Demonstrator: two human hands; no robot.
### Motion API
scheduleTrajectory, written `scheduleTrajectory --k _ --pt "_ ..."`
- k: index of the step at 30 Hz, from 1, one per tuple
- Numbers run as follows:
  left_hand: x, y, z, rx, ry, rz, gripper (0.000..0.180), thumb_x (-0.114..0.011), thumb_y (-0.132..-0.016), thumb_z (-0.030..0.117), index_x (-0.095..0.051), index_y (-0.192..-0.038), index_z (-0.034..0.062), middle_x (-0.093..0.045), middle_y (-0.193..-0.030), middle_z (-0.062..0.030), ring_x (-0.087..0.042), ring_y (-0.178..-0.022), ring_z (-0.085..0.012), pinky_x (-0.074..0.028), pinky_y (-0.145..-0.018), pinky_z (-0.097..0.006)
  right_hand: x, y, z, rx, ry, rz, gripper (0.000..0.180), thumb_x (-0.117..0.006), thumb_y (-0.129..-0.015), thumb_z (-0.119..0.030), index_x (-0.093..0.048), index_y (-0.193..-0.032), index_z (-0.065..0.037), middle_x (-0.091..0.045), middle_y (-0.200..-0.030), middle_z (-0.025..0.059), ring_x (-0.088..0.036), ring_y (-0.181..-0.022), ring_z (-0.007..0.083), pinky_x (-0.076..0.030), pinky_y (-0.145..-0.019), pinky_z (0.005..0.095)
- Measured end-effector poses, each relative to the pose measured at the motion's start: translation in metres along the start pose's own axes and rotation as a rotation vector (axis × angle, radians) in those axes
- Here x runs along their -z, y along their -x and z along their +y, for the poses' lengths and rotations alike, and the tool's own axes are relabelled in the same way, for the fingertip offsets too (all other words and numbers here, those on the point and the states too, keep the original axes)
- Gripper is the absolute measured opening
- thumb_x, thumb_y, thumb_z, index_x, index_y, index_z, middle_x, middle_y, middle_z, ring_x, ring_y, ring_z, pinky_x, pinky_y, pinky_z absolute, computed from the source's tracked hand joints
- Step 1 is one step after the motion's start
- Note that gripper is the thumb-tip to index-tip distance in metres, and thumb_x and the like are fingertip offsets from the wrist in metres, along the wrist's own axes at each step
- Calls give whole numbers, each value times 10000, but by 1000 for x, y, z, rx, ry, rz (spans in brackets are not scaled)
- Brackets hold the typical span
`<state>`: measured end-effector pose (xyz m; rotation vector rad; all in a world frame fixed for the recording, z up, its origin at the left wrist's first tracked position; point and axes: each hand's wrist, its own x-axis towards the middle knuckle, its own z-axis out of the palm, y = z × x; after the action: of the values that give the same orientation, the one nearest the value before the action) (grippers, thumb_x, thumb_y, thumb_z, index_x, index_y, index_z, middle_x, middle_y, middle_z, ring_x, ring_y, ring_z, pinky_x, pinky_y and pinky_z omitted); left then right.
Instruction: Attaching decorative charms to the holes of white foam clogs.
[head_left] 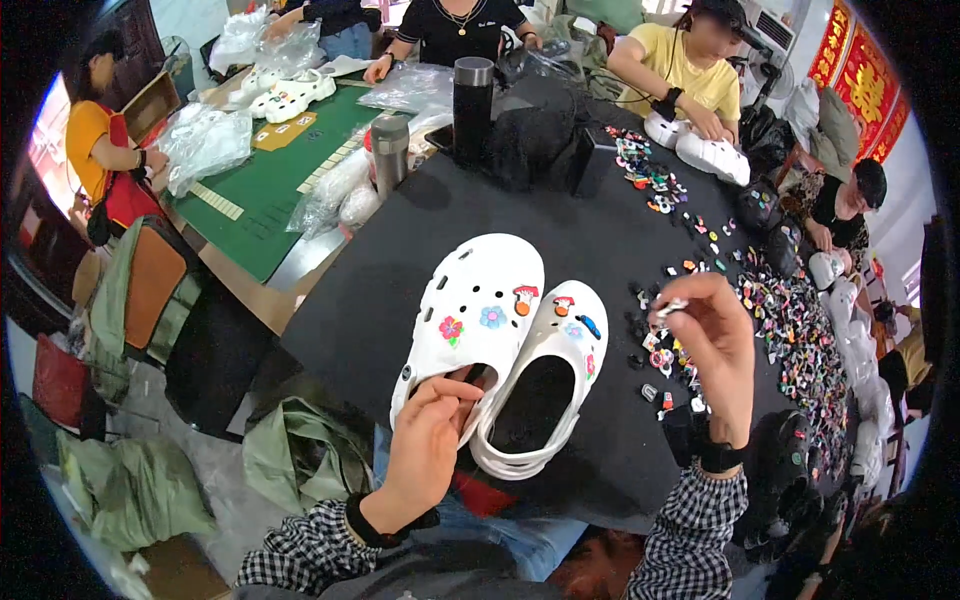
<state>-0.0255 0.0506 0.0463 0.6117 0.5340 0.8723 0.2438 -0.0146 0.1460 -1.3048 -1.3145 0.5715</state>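
Two white clogs [470,270] lie side by side on the black table, toes pointing away from me. The left one carries a pink flower charm, a blue flower charm and a red-and-orange charm. Similar charms and a dark blue one sit on the right clog [568,345]. My left hand [428,440] grips the heel opening of the left clog, its fingertips partly inside. Raised over the table on the right, my right hand [718,345] pinches a small white shoe charm [672,308] between thumb and fingers.
Loose colourful charms [800,340] cover the table's right side. A black tumbler [473,110] and a steel tumbler [390,150] stand at the back left. Beyond is a green-topped table [260,220] with bagged clogs. Several people work around; one in yellow [640,60] handles white clogs.
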Motion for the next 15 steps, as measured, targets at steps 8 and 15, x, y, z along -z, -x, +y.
scheduleTrajectory --k 8,15 --pt "2 1 -5 -20 35 -84 253 -385 -957 32 -588 -1078 -59 -534 -1221 -133 -499 -1151 -177 -349 -1046 -336 -64 -61 12 -20 80 -277 157 -673 -876 -26 -647 -1029 -9 -654 -978 56 -630 -887 119 -499 -794 264" --pt "9 3 -8 36 55 -93 252 -396 -966 34 -575 -1112 -65 -531 -1233 -135 -459 -1201 -157 -309 -1072 -321 -99 -87 14 0 323 -332 143 -698 -831 -67 -677 -964 -19 -680 -840 53 -608 -710 114 -480 -675 267"
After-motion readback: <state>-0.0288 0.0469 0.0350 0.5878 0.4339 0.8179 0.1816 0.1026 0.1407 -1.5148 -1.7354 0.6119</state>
